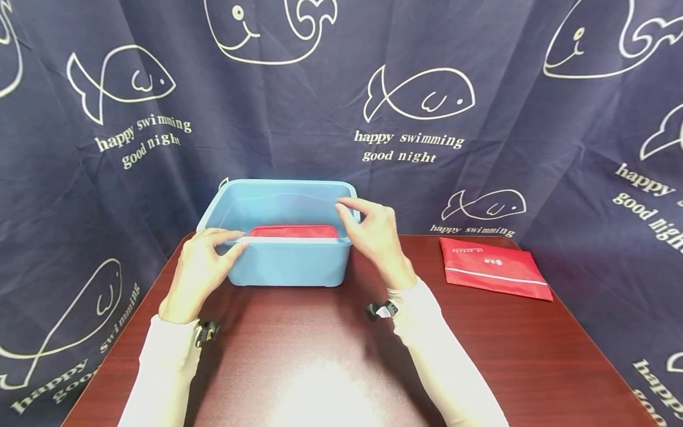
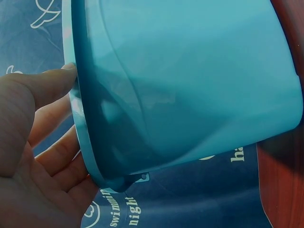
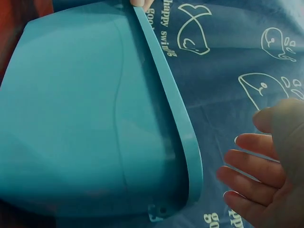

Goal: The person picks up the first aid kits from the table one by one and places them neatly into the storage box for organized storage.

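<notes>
Head view: blue box [image 1: 288, 264] at the far left of the table [image 1: 320, 338]. Left hand [image 1: 200, 267] at its near left corner, thumb and fingers pinching the rim. Right hand [image 1: 376, 234] by the right side, half open. Red item [image 1: 293, 232] inside the box (lower part hidden by the near wall). Red pouch [image 1: 493, 270] lies to the right, small print unreadable.

Left wrist view: thumb on the rim, fingers bent against it; hand cut off at left.

Right wrist view: right hand apart from the rim, fingers spread loosely, holding nothing; partly cut off. Box bottom in shadow.
</notes>
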`<state>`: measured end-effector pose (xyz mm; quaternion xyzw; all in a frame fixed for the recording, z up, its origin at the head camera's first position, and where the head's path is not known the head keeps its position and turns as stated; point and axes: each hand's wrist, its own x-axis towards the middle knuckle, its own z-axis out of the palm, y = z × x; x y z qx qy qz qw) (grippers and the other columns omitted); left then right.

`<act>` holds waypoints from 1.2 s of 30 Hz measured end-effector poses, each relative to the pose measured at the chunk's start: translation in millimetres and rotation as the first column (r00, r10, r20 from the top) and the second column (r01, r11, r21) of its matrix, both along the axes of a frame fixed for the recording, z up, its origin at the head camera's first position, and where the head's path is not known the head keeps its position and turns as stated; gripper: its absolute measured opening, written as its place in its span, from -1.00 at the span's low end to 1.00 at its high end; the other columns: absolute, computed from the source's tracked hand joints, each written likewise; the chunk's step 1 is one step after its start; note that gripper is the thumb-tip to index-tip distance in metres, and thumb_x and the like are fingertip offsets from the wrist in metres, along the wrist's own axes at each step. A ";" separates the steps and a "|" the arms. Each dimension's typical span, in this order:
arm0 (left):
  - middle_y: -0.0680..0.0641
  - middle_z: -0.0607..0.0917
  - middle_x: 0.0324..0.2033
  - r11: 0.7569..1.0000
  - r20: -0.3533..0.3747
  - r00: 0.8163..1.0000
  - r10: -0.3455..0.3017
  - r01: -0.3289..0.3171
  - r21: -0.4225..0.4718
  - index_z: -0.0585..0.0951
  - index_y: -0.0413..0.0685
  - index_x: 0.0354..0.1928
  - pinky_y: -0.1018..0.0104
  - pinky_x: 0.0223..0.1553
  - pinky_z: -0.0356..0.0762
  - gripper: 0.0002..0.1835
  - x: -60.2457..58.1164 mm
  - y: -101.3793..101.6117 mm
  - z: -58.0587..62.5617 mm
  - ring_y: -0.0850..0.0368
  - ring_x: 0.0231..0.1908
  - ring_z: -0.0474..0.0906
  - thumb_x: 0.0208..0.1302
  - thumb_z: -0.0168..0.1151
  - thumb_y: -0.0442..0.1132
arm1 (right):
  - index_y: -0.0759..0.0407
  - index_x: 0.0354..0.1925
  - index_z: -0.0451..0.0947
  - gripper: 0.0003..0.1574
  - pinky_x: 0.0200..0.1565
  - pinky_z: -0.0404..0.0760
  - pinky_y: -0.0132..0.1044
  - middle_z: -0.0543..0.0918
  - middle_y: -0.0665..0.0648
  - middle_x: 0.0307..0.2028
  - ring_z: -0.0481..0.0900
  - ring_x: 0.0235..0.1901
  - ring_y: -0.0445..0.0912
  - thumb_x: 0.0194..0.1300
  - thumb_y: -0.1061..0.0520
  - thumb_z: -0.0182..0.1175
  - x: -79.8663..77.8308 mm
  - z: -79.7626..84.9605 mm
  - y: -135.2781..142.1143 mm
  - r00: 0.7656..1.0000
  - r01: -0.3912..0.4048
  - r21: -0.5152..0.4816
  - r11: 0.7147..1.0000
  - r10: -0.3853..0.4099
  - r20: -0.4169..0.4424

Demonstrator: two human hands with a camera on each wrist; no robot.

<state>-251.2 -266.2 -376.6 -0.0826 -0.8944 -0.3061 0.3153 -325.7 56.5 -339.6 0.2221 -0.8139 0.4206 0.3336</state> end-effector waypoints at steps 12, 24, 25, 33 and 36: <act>-0.13 0.81 -0.09 1.000 0.000 1.000 0.005 -0.005 -0.002 0.82 -0.02 -0.01 -0.09 0.14 0.52 -0.72 0.2 0.2 0.7 -0.13 0.07 0.67 0.27 0.49 -0.12 | -0.14 0.00 0.82 -0.71 -0.15 0.68 -0.19 0.83 -0.07 -0.38 0.62 -0.51 -0.17 0.32 -0.07 0.39 10.3 -14.7 25.2 0.998 0.063 0.024 0.998 -0.063 0.028; -0.12 0.81 -0.10 1.000 -0.006 1.000 0.004 -0.004 -0.002 0.82 -0.03 -0.02 -0.08 0.14 0.52 -0.71 -0.1 0.9 2.0 -0.13 0.07 0.67 0.27 0.49 -0.11 | -0.07 0.08 0.77 -0.63 -0.11 0.67 -0.14 0.82 -0.03 -0.09 0.65 -0.48 -0.14 0.33 -0.05 0.38 10.7 -30.8 52.2 0.995 0.077 0.095 0.992 -0.082 0.053; -0.13 0.81 -0.10 1.000 -0.007 1.000 0.005 -0.005 -0.002 0.82 -0.03 -0.02 -0.08 0.14 0.52 -0.71 0.0 1.2 2.3 -0.13 0.06 0.67 0.27 0.49 -0.11 | -0.08 0.10 0.77 -0.62 -0.07 0.67 -0.13 0.82 -0.03 -0.08 0.67 -0.42 -0.11 0.33 -0.06 0.38 10.6 -31.6 55.1 0.995 0.080 0.106 0.991 -0.087 0.055; -0.13 0.81 -0.09 1.000 0.000 1.000 0.001 -0.001 -0.003 0.81 -0.04 -0.01 -0.11 0.14 0.53 -0.71 0.7 2.4 2.6 -0.14 0.07 0.67 0.28 0.48 -0.10 | -0.07 0.15 0.74 -0.56 0.13 0.64 -0.05 0.79 0.02 0.04 0.74 0.06 -0.02 0.32 -0.07 0.39 10.1 -40.1 78.0 0.989 0.123 0.157 0.980 -0.134 0.056; -0.13 0.81 -0.09 1.000 0.000 1.000 -0.001 0.001 0.001 0.81 -0.04 -0.01 -0.11 0.14 0.53 -0.71 1.3 2.3 2.3 -0.13 0.07 0.67 0.28 0.49 -0.10 | -0.06 0.17 0.72 -0.53 0.15 0.63 -0.05 0.78 0.02 0.05 0.73 0.08 -0.01 0.31 -0.08 0.40 10.0 -43.5 84.6 0.988 0.129 0.164 0.978 -0.140 0.057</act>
